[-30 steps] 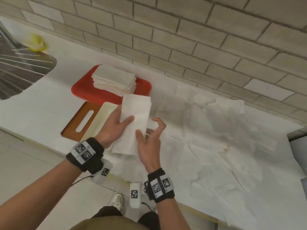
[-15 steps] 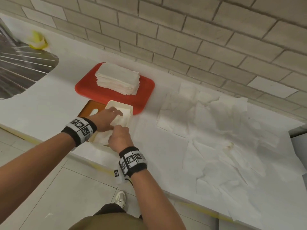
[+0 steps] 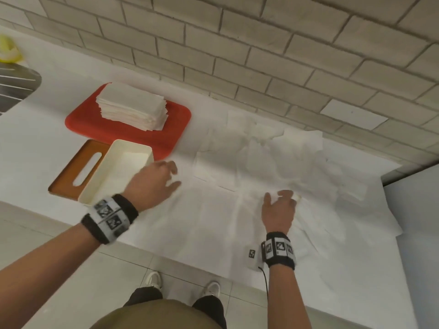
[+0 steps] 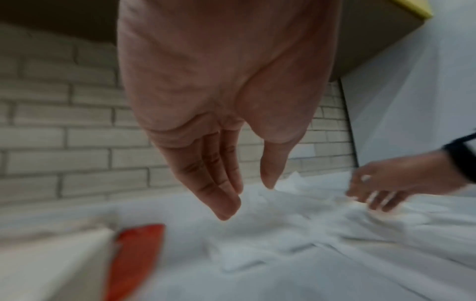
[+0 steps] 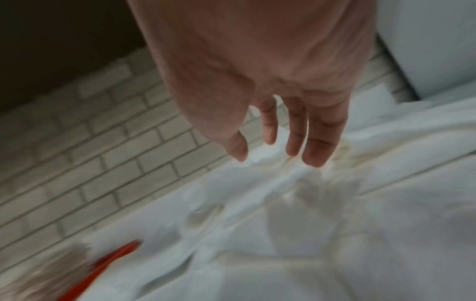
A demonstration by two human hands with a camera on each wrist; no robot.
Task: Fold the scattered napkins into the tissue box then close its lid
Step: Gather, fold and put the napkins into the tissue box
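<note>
The cream tissue box [image 3: 140, 151] stands uncovered at the counter's front left, its wooden slotted lid [image 3: 78, 169] lying flat beside it on the left. Scattered white napkins [image 3: 273, 162] cover the counter's right half. My left hand [image 3: 164, 178] hovers just right of the box, fingers straight and empty; it appears so in the left wrist view [image 4: 247, 195]. My right hand [image 3: 282, 200] is spread low over the napkins [image 5: 296, 193] near the front, fingers extended [image 5: 275, 150], holding nothing. Whether its fingertips touch the paper, I cannot tell.
A red tray [image 3: 171, 134] behind the box carries a stack of folded napkins [image 3: 133, 108]. The brick wall [image 3: 261, 55] runs along the back. A metal sink drainer [image 3: 16, 89] and a yellow object [image 3: 8, 49] sit far left. A grey panel [image 3: 415, 210] bounds the right.
Both hands left the tissue box, where they had pressed a folded napkin in, and swung right; the right hand now reaches over the scattered napkins.
</note>
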